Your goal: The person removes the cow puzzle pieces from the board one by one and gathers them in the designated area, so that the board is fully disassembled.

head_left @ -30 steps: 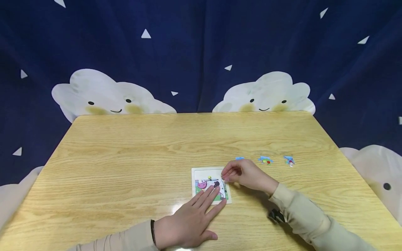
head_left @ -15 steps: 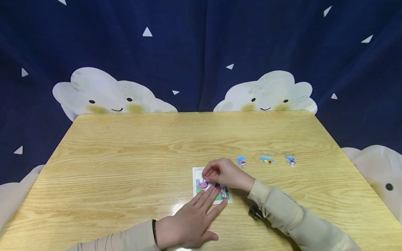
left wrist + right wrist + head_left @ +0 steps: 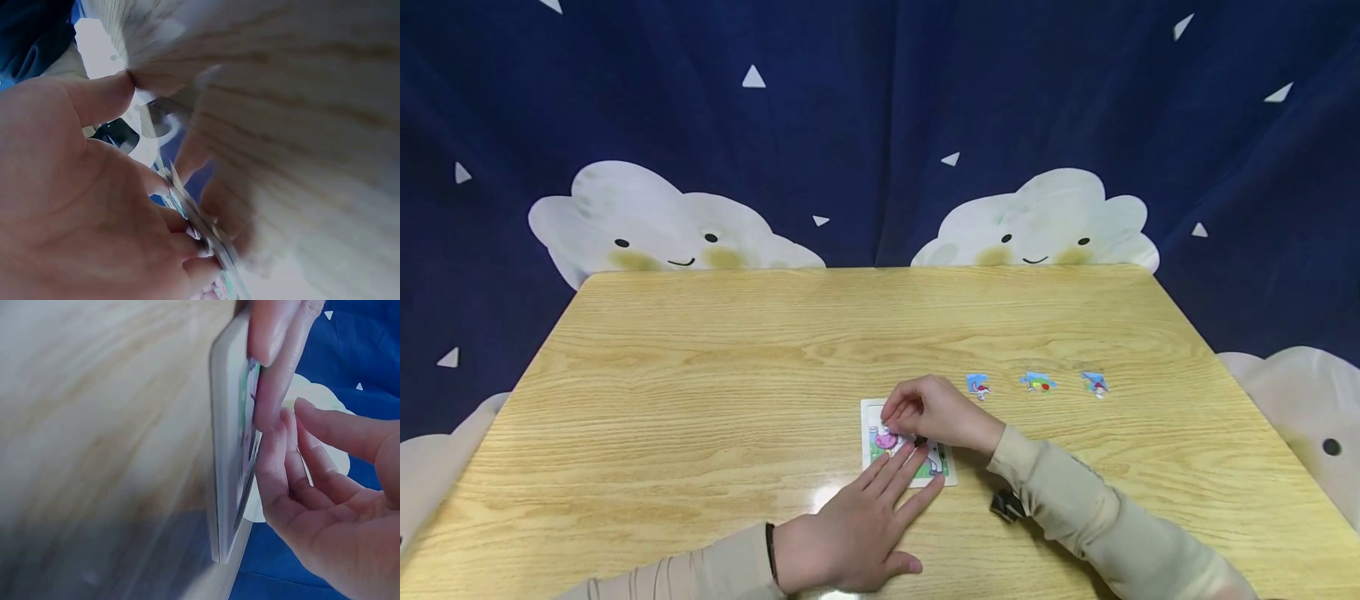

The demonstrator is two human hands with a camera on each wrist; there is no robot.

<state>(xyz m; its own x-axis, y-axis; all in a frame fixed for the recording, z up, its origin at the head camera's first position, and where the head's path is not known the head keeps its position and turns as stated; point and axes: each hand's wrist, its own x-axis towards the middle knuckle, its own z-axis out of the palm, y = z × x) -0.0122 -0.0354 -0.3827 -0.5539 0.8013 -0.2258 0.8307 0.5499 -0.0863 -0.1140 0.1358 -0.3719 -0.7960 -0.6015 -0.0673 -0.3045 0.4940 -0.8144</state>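
1. On my head feed, the puzzle tray [image 3: 865,425] lies flat on the wooden surface [image 3: 700,358], white-rimmed, with a pink-muzzled animal printed inside; I take its middle as my clock centre.
2. The left hand [image 3: 856,533] comes in from 7 o'clock, palm down, its grip wide: straight, slightly spread fingers rest on the tray's lower part, thumb out to the side.
3. The right hand [image 3: 951,412] reaches over from 2 o'clock, its grip narrow, fingers bent and fingertips gathered with the thumb above the tray's 11 o'clock part. I cannot tell whether anything sits between them, even from the right wrist view.
4. 3 loose pieces lie in a row, well apart from each other: the nearest piece [image 3: 977,384] and the middle piece [image 3: 1038,382] at 2 o'clock, the farthest piece [image 3: 1095,384] between 2 and 3. All are partly blue.
5. I see beige sleeves [image 3: 715,567], a dark band [image 3: 771,550] at the left wrist and a black object [image 3: 1006,505] beneath the right sleeve.
6. Toward 12 o'clock, a navy curtain [image 3: 820,108] with smiling clouds [image 3: 677,225] hangs behind the surface.
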